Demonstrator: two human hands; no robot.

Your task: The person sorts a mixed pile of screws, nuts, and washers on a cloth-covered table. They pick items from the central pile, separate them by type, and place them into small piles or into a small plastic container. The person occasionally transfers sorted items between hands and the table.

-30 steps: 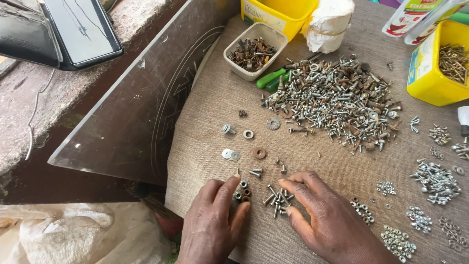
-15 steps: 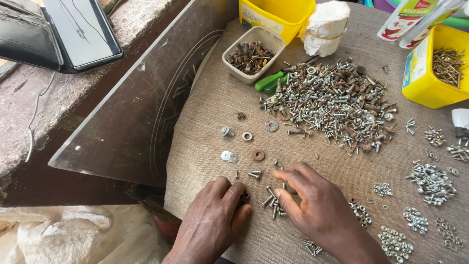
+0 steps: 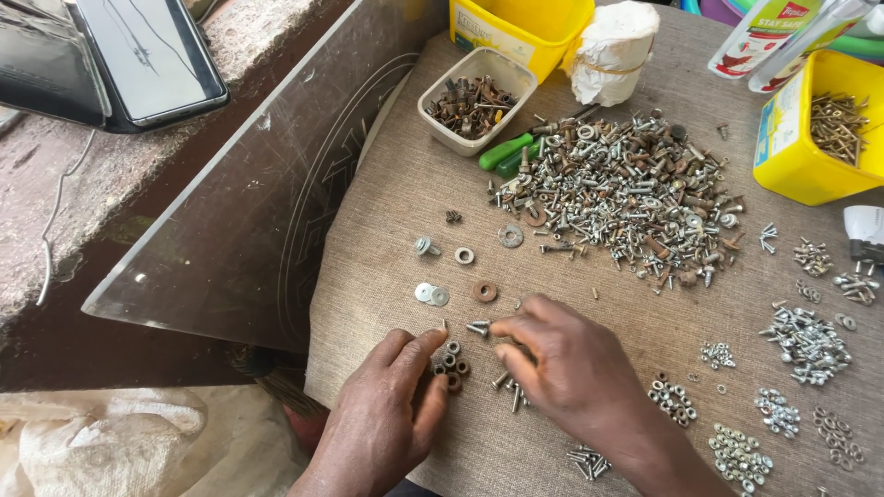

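Our left hand [image 3: 391,414] has slid left, uncovering small nuts [image 3: 451,364], fingers loosely together. Our right hand [image 3: 566,368], fingers curled, stays over the screws [image 3: 509,391]; whether it grips any, we cannot tell.

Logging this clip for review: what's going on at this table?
A person is sorting small hardware on a brown cloth-covered table. The left hand rests by a cluster of rusty nuts, fingertips touching them. The right hand lies over a few screws, with one screw just off its fingertips. A big mixed pile lies beyond, small sorted groups to the right, and washers to the left.
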